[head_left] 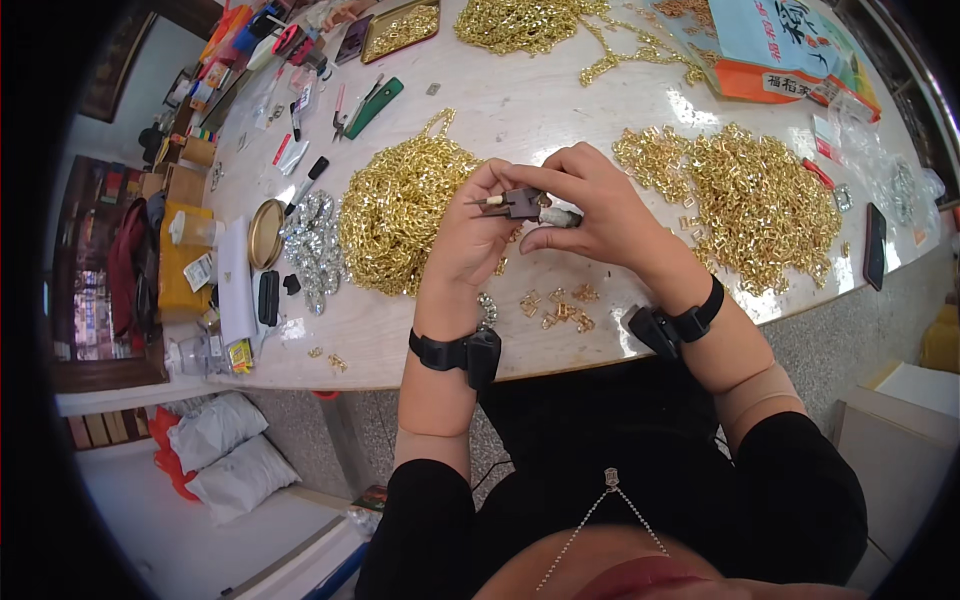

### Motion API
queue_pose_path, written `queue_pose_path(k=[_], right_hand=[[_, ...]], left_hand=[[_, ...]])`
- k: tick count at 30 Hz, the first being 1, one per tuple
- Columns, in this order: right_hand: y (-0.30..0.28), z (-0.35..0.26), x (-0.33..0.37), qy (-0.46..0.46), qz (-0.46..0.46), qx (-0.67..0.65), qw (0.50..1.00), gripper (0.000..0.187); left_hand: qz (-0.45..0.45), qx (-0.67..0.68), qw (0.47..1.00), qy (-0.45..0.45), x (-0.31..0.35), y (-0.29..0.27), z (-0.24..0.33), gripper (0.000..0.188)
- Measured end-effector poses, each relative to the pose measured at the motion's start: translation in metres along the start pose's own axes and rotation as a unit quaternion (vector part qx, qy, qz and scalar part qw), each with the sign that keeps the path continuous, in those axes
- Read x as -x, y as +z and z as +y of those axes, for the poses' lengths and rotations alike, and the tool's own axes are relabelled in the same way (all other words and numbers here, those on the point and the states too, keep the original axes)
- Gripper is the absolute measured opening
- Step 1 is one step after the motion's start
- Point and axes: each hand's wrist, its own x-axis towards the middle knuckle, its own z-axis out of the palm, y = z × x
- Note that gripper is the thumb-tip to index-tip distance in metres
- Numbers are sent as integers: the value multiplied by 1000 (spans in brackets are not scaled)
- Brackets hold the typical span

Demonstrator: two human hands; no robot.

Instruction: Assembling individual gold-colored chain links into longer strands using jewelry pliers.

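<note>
Above the table's near edge, both my hands come together around a small pronged tool (523, 205). It has a dark brown block, thin metal prongs pointing left and a pale, wrapped-looking end. My left hand (475, 225) is closed about the pronged side, its fingertips partly hidden behind the tool and my other hand. My right hand (603, 210) grips the tool's right side between thumb and fingers. A big heap of gold chain (395, 215) lies just left of my hands. Below them, loose gold links (565, 312) are scattered near the edge.
A large pile of gold links (765, 205) spreads to the right, beside a phone (875, 246). More gold chain (520, 25) and a tray (402, 30) sit at the back. On the left lie silver chain (315, 245), a round gold lid (265, 233) and green-handled pliers (372, 108).
</note>
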Motion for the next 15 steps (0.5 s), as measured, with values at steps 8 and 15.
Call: queue_pose_path(k=[8,15], right_hand=[[-2,1,7,66,-40,47,996,65],[7,-3,1,142,-1,-110,984,49]], left_hand=[[-28,26,999,-36,-1,0,-1,32],[38,12,999,-8,-5,-4,-8,20]])
